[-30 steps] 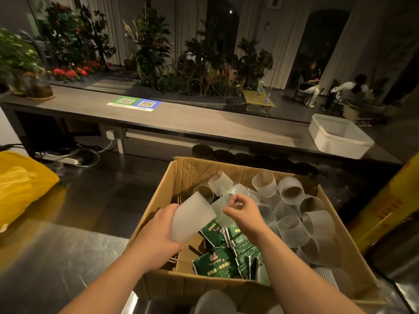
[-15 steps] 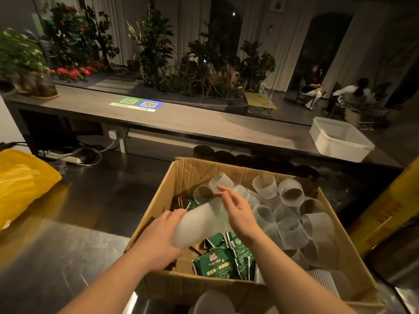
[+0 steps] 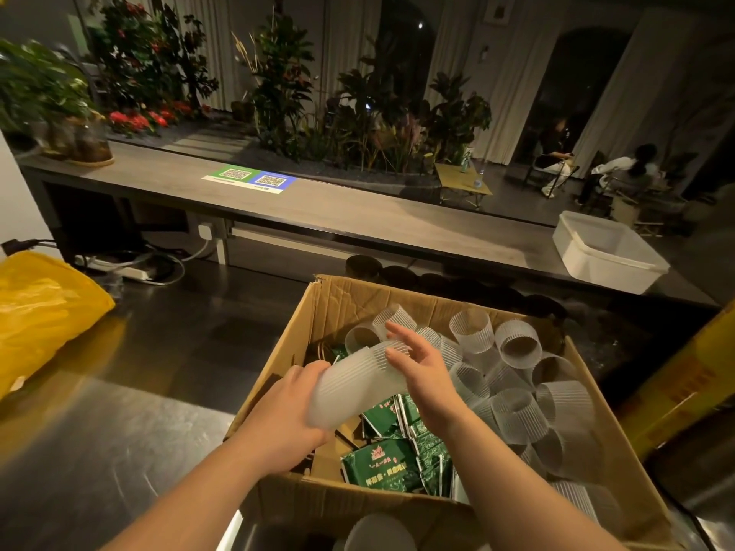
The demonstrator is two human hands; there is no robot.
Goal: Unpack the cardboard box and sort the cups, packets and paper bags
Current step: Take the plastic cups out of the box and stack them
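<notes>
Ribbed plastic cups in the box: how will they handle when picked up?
Probably light and thin: the ribbed cups look translucent. Apt to roll, as many lie on their sides. Ribs likely aid grip; the left hand holds a nested stack.

Both our forearms reach forward from the lower edge. Our left hand [image 3: 286, 407] curls its fingers [image 3: 308, 369] round a stack of cups [image 3: 354, 381]. Our right hand [image 3: 423, 371] is spread, its fingers straight, beside that stack.
</notes>
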